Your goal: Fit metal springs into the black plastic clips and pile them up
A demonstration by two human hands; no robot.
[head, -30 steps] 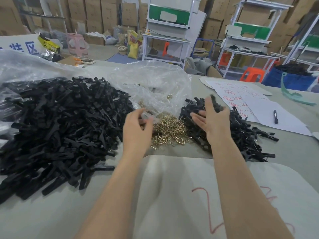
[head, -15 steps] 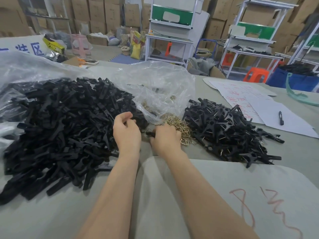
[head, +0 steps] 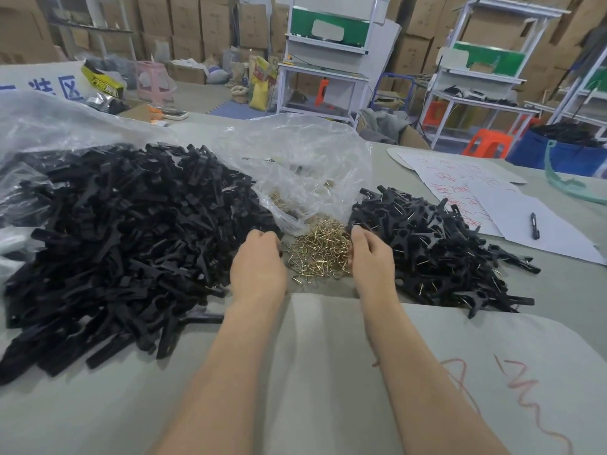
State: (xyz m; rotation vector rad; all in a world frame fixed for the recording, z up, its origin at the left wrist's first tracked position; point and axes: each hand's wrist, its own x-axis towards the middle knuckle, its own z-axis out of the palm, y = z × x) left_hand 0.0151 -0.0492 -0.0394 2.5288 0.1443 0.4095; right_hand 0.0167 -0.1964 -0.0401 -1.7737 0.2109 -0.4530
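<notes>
Two hands, ours: left hand (head: 259,264) curls at the loose clips (head: 115,241), right hand (head: 371,257) curls at the springs (head: 320,251); whether either holds anything, we cannot tell.

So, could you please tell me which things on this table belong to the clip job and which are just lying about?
For the job: large pile of black clips, heap of metal springs, pile of clips with springs fitted, clear bag holding more springs.

Just lying about: pen, paper sheets with red writing, green strap.
</notes>
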